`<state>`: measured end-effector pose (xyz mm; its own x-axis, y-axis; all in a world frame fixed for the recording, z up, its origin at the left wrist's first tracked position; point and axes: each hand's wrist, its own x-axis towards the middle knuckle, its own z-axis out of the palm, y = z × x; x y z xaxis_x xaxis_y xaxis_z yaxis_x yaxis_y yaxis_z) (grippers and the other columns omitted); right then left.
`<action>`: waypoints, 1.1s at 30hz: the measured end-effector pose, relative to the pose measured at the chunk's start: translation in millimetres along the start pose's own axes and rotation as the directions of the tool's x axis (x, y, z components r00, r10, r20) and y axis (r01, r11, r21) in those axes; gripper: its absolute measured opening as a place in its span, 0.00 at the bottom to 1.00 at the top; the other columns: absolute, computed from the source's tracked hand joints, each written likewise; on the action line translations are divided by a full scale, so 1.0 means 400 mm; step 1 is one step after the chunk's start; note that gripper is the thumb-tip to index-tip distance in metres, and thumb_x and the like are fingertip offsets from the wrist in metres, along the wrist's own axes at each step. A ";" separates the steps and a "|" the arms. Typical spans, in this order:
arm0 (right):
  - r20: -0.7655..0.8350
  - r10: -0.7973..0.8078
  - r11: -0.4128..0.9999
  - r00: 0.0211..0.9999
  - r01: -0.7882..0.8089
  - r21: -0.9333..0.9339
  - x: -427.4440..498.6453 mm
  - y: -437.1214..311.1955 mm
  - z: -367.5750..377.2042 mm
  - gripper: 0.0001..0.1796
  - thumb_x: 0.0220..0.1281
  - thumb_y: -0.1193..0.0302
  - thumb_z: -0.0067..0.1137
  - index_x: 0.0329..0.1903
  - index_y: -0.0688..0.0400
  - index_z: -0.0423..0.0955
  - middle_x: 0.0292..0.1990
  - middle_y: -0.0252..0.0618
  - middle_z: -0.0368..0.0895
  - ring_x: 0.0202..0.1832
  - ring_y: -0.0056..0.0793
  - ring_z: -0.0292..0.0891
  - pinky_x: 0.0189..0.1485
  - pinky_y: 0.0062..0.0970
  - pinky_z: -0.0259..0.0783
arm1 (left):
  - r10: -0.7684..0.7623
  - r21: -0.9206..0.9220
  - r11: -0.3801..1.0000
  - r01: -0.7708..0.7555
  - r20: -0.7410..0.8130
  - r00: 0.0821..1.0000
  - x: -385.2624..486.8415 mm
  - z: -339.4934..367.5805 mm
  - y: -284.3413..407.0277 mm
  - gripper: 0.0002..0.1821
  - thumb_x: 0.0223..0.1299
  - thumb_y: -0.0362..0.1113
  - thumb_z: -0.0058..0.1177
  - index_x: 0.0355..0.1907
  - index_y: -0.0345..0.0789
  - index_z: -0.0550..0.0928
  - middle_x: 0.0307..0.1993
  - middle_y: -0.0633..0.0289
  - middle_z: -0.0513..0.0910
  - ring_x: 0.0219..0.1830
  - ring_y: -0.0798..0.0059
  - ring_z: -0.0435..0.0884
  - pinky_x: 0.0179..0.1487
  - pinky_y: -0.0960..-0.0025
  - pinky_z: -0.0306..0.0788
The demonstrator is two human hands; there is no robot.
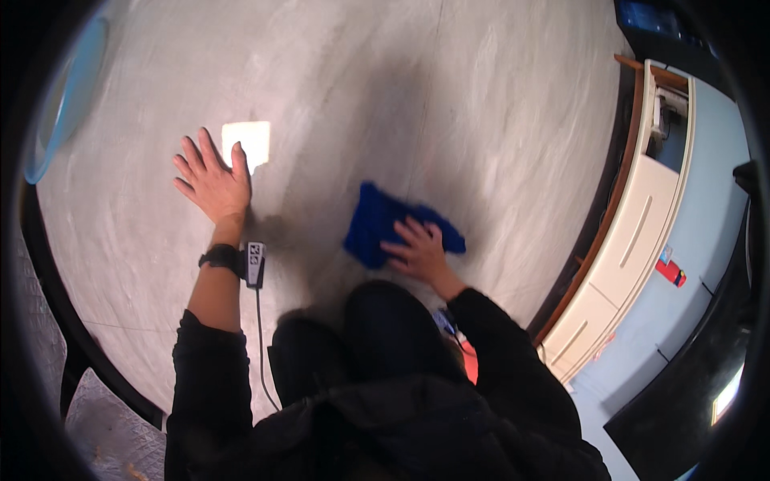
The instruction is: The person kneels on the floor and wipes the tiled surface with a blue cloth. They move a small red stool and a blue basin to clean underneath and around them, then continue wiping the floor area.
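Note:
A crumpled dark blue cloth (385, 219) lies on the grey, marble-patterned floor (511, 120). My right hand (416, 251) rests over its near side, fingers spread across the fabric, with the thumb partly hidden. To the left, my left hand (216, 186) is palm down with its fingers apart and holds nothing. It appears to be braced on the floor beside a bright square patch of light (248, 141). On my left wrist is a black strap (221, 257) carrying a small device (255, 261) with a cable. My bent knees (385, 324) are close behind the cloth.
A long white cabinet with drawers (631, 234) runs along the right, edged in brown wood. On its pale blue top stand a red object (671, 273) and a black television screen (680, 397). A blue-rimmed basin (45, 150) sits at the far left, above dark-framed furniture (114, 391).

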<state>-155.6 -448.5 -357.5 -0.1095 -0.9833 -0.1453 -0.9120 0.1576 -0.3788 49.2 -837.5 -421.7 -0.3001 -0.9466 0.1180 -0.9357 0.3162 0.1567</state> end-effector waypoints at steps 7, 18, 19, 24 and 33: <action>-0.326 0.218 0.967 0.920 -0.249 -0.057 0.345 0.155 -0.060 0.28 0.58 0.56 0.70 0.64 0.35 0.80 0.74 0.42 0.71 0.75 0.46 0.67 0.69 0.50 0.57 | -0.026 0.061 0.998 0.025 0.014 1.000 0.005 -0.002 0.002 0.42 0.71 0.68 0.45 0.82 0.54 0.62 0.83 0.55 0.56 0.84 0.43 0.48 0.81 0.33 0.39; -0.552 0.679 0.619 0.484 0.027 0.785 0.669 0.372 -0.315 0.15 0.66 0.69 0.65 0.54 0.55 0.84 0.48 0.42 0.88 0.51 0.37 0.83 0.58 0.32 0.75 | -0.003 0.077 0.997 0.003 -0.002 1.000 0.006 0.011 -0.029 0.40 0.74 0.69 0.41 0.83 0.56 0.61 0.84 0.60 0.56 0.85 0.49 0.48 0.82 0.37 0.39; -0.468 0.711 0.469 0.525 0.143 0.872 0.555 0.365 -0.364 0.16 0.69 0.67 0.65 0.56 0.57 0.84 0.50 0.36 0.86 0.53 0.29 0.80 0.59 0.28 0.74 | 0.031 0.073 0.997 -0.028 -0.049 0.998 0.008 0.013 -0.032 0.40 0.74 0.69 0.41 0.83 0.56 0.60 0.84 0.60 0.56 0.85 0.49 0.48 0.82 0.37 0.39; -0.268 0.928 0.226 0.257 0.184 0.957 -0.043 0.284 -0.480 0.29 0.81 0.62 0.54 0.77 0.59 0.61 0.67 0.46 0.74 0.64 0.41 0.77 0.67 0.45 0.76 | 0.002 0.099 0.995 -0.002 0.008 1.000 0.012 -0.003 -0.032 0.40 0.74 0.68 0.41 0.83 0.55 0.60 0.84 0.60 0.55 0.85 0.49 0.48 0.82 0.37 0.39; -0.180 0.964 -0.134 -0.195 -0.943 0.305 -0.394 0.219 -0.007 0.33 0.75 0.56 0.57 0.70 0.67 0.64 0.65 0.70 0.63 0.58 0.65 0.73 0.64 0.48 0.72 | 0.037 0.177 0.984 -0.038 0.006 0.999 0.015 0.008 -0.056 0.39 0.75 0.65 0.41 0.83 0.53 0.60 0.84 0.58 0.56 0.84 0.47 0.48 0.81 0.35 0.40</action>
<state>-219.5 -280.1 -365.2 -0.9289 0.3277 -0.1724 0.3462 0.9338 -0.0904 67.8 -850.4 -427.6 -0.3357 -0.9346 0.1176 -0.9418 0.3353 -0.0234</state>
